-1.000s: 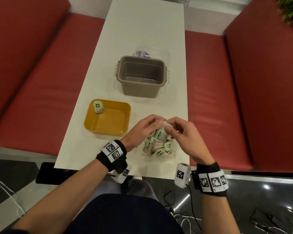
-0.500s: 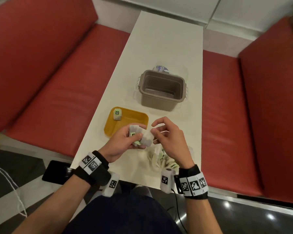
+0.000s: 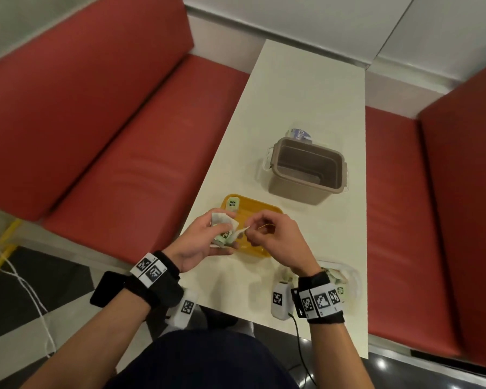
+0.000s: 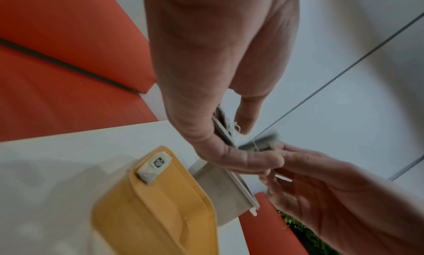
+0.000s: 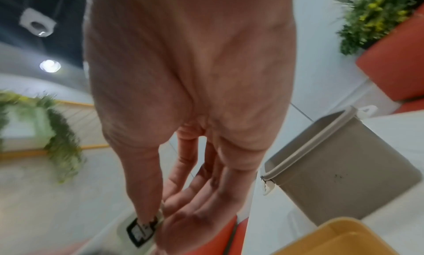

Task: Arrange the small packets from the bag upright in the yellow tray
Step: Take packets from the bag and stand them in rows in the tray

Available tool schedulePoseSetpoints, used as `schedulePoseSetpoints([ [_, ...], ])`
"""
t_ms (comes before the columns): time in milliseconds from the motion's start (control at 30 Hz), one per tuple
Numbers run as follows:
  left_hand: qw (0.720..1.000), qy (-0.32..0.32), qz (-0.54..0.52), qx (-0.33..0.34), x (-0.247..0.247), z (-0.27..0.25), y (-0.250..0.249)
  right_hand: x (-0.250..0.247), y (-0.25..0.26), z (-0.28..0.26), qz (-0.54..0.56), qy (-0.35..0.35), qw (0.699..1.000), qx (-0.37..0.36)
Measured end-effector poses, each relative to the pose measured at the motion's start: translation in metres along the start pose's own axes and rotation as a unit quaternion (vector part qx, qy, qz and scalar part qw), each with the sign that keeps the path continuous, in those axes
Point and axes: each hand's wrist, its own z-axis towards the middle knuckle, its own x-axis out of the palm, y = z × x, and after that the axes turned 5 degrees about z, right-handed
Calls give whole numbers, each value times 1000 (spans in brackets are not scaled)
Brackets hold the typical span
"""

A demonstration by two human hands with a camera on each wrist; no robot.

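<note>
My left hand (image 3: 227, 236) grips a small bunch of white and green packets (image 3: 222, 224) just above the near left part of the yellow tray (image 3: 267, 206). My right hand (image 3: 247, 232) pinches the edge of one of these packets (image 5: 142, 229) between thumb and forefinger, and a thin string (image 4: 255, 146) runs between the two hands. One packet (image 3: 233, 203) stands upright in the tray's far left corner, also in the left wrist view (image 4: 156, 165). The clear bag (image 3: 345, 272) with more packets lies on the table behind my right wrist, mostly hidden.
An open grey plastic container (image 3: 306, 169) stands beyond the tray, its lid (image 3: 299, 134) lying behind it. The narrow white table (image 3: 306, 88) runs between red bench seats (image 3: 124, 169). A dark phone (image 3: 107, 287) lies off the table's near left edge.
Both hands lifted packets out of the bag and carried them left, from above the bag to above the tray. The head view swung to the right and down.
</note>
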Motion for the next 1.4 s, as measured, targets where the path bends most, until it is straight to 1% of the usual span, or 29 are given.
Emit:
schedulePoseSetpoints([
  [100,1000,29,2,-9,-14,-3,-3,9,-2,10,-132,-19,990,-37],
  [167,998,52,22,-15,-22,-5,-3,12,1,17,-161,0,986,-41],
  [233,997,65,43,0,-28,-5,-2,16,6,24,-184,18,982,-43],
  [333,996,59,64,27,-34,-1,2,20,17,35,-209,3,977,-54],
  [433,997,51,46,36,-35,5,4,25,22,42,-175,-45,981,-69],
  [500,998,45,30,40,-35,11,6,29,18,45,-135,-78,986,-61],
  [633,999,18,9,38,-40,26,12,36,-6,52,-113,-123,985,-41],
  [700,999,-19,10,36,-45,34,16,36,-22,61,-106,-158,981,-19],
  [767,997,-74,14,30,-53,42,21,35,-37,74,-120,-190,974,12],
  [833,992,-122,32,22,-63,52,28,37,-51,89,-143,-192,970,43],
  [867,990,-133,44,18,-67,56,31,40,-56,97,-152,-185,969,59],
  [1000,985,-142,102,-6,-76,68,40,62,-75,132,-184,-131,968,109],
  [1067,981,-143,134,-13,-76,73,46,72,-82,145,-194,-117,966,127],
  [1133,977,-138,164,-17,-76,77,50,79,-88,152,-193,-120,963,144],
  [1200,973,-133,191,-14,-75,80,52,81,-93,154,-183,-147,960,153],
  [1300,968,-127,215,-3,-74,81,50,84,-99,148,-157,-207,956,135],
  [1400,967,-126,222,-4,-72,82,49,85,-107,139,-148,-267,943,132],
])
